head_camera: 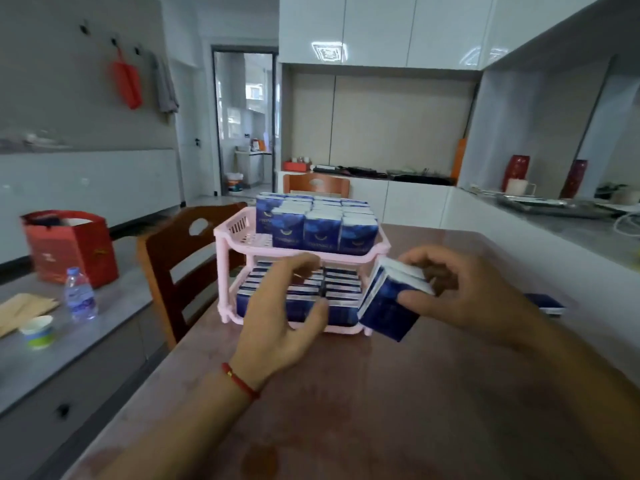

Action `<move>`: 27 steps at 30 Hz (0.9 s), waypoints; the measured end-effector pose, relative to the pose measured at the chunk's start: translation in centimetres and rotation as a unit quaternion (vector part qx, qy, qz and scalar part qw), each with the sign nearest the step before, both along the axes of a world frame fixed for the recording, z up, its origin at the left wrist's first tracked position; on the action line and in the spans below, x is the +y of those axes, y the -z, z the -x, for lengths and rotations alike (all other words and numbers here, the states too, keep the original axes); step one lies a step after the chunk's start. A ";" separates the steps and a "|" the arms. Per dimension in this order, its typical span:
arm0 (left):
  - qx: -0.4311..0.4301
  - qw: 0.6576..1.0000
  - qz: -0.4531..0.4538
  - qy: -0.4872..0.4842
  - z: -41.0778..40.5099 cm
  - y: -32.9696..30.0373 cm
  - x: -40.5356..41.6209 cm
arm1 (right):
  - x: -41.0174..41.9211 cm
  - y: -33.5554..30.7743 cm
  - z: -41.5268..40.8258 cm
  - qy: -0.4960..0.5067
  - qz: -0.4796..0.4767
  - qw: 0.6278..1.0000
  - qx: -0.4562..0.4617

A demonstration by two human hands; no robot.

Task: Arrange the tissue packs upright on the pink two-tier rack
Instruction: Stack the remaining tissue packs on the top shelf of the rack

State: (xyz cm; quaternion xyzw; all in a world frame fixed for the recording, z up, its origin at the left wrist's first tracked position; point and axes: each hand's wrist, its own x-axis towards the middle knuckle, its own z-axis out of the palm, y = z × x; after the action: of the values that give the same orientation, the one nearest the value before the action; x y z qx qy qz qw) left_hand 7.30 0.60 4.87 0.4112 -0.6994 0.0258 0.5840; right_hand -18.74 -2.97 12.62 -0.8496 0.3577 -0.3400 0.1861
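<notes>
The pink two-tier rack [231,233] stands on the brown table. Its upper tier holds several dark blue tissue packs [322,230] standing upright in rows. The lower tier holds several more packs [341,292]. My left hand [284,317] reaches into the lower tier, its fingers curled over the packs there. My right hand [460,289] grips a small bundle of blue tissue packs [391,306], tilted, just off the rack's lower right corner. Another blue pack [547,303] lies flat on the table to the right, partly hidden behind my right hand.
A wooden chair [180,258] stands left of the rack, and another chair [317,185] behind it. On the grey side counter are a water bottle [80,296], a paper cup [38,330] and a red gift bag [69,247]. A white counter runs along the right.
</notes>
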 end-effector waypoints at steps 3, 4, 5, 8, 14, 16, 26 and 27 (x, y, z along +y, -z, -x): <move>0.063 0.976 0.060 -0.200 -5.1 0.5 -0.9 | -0.8 -2.9 -3.9 -0.016 0.031 0.999 -0.026; 0.079 0.965 0.052 -0.246 -6.2 0.9 -1.5 | -1.3 -3.7 -5.4 -0.025 0.042 0.998 -0.027; 0.095 0.955 0.035 -0.280 -7.0 1.4 -2.1 | -1.8 -4.5 -6.9 -0.033 0.049 0.998 -0.029; 0.124 0.942 -0.044 -0.308 -7.8 3.0 -3.5 | -3.3 -7.0 -11.6 -0.052 0.050 0.997 -0.030; 0.118 0.957 -0.086 -0.250 -7.6 4.9 -4.2 | -7.7 -10.2 -19.3 -0.038 0.031 0.999 0.007; 0.126 0.959 -0.093 -0.235 -7.8 5.1 -4.3 | -9.5 -10.0 -20.9 -0.022 0.010 0.999 0.048; 0.154 0.961 -0.104 -0.203 -7.6 5.2 -4.8 | -13.6 -7.9 -23.7 0.055 0.034 0.970 0.236; 0.157 0.961 -0.104 -0.201 -7.6 5.3 -4.8 | -13.6 -7.9 -23.8 0.059 0.042 0.964 0.255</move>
State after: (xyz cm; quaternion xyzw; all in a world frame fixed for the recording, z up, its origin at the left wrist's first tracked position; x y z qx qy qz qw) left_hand 14.88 -4.23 -0.40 0.6006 -0.5006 0.0052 0.6234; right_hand 5.09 -16.60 20.47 -0.8927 0.4282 -0.1369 0.0325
